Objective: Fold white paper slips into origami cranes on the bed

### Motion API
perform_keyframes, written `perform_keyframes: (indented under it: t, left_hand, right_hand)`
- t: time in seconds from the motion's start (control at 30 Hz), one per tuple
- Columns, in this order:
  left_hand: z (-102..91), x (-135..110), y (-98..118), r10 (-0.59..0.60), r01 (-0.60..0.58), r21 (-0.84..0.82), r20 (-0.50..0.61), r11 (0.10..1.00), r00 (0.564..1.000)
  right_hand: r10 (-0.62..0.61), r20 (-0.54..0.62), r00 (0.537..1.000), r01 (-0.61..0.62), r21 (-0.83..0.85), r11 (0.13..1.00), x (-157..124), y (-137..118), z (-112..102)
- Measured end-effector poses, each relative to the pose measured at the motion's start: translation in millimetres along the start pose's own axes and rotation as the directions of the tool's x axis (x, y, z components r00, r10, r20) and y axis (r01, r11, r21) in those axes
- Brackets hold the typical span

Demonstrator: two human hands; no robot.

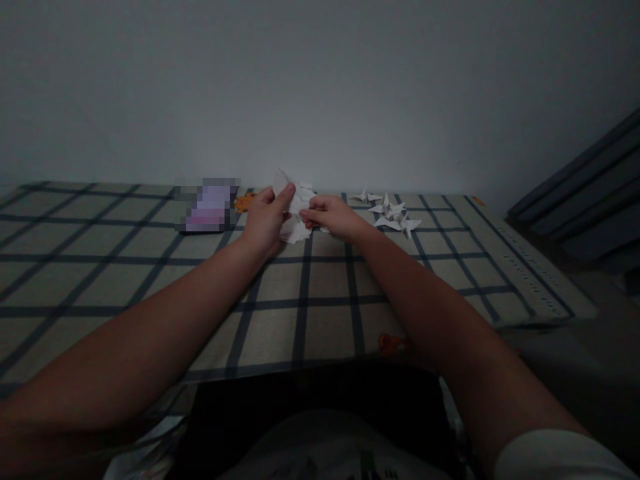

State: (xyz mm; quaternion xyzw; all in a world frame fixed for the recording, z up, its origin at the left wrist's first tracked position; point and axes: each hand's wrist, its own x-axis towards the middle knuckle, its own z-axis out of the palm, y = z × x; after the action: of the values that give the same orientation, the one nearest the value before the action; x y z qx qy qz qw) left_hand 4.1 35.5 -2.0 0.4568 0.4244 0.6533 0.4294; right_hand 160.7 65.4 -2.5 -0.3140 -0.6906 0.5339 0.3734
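Note:
Above the table, my left hand [265,217] is closed on a folded piece of white paper [281,180], thumb on its near side. Close to its right, my right hand [333,217] has its fingers pinched at the right edge of the paper; its exact folds are too dim to make out. Under and behind both hands lie more white paper pieces [295,233], partly hidden by the fingers. Several folded white paper cranes [393,210] rest on the cloth to the right of my right hand.
A dark-edged flat object with a blurred purple face [210,207] lies to the left. Beside it is an orange thing [245,202], partly hidden. A checked tablecloth [325,320] covers the table, which meets a plain wall [320,93]. Grey curtain folds [590,180] hang at the right.

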Motion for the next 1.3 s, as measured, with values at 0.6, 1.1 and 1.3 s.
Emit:
perform_keyframes:
  t: [0.6,1.1,1.3]
  left_hand:
    - [-13.2,20,-5,0.049,-0.042,0.052,-0.138,0.998,0.989]
    - [-15.8,23,1,0.037,-0.035,0.012,-0.205,0.999,0.978]
    - [-12.8,20,1,0.065,-0.058,0.040,-0.219,0.998,0.973]
  right_hand:
    - [-0.010,-0.118,0.993,0.007,-0.027,1.000,-4,-7,-5]
    - [-0.080,-0.322,0.943,0.083,-0.005,0.997,0,-6,-13]
    - [-0.097,-0.462,0.882,0.176,0.133,0.975,8,4,-27]
